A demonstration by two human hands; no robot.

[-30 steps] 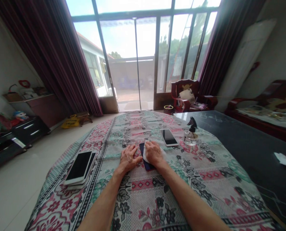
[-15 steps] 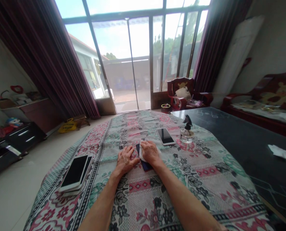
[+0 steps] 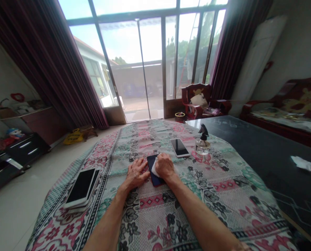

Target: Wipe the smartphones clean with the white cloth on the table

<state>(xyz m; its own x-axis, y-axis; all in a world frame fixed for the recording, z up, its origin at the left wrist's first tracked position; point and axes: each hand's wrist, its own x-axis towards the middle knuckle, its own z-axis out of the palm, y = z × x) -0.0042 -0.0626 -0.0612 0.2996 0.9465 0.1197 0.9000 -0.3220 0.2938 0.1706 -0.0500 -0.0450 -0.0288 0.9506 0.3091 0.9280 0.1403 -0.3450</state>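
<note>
A dark phone (image 3: 152, 164) lies face up on the flowered cloth (image 3: 171, 216) in the middle of the table. My left hand (image 3: 135, 173) lies flat beside it, fingers spread, touching its left edge. My right hand (image 3: 165, 166) is closed on a white wipe (image 3: 154, 170) and presses it onto the phone's screen. A white-framed phone (image 3: 179, 147) lies a little beyond my right hand. A small clear spray bottle with a dark nozzle (image 3: 202, 142) stands right of that phone.
Two stacked phones (image 3: 81, 187) rest near the cloth's left edge. A crumpled white tissue (image 3: 302, 162) lies on the dark glossy tabletop (image 3: 262, 153) at right. Beyond are a red wooden chair (image 3: 198, 101), glass doors and a sofa (image 3: 296, 111).
My right hand with the wipe has slid toward me along the dark phone, uncovering the phone's far end. My left hand stays beside it.
</note>
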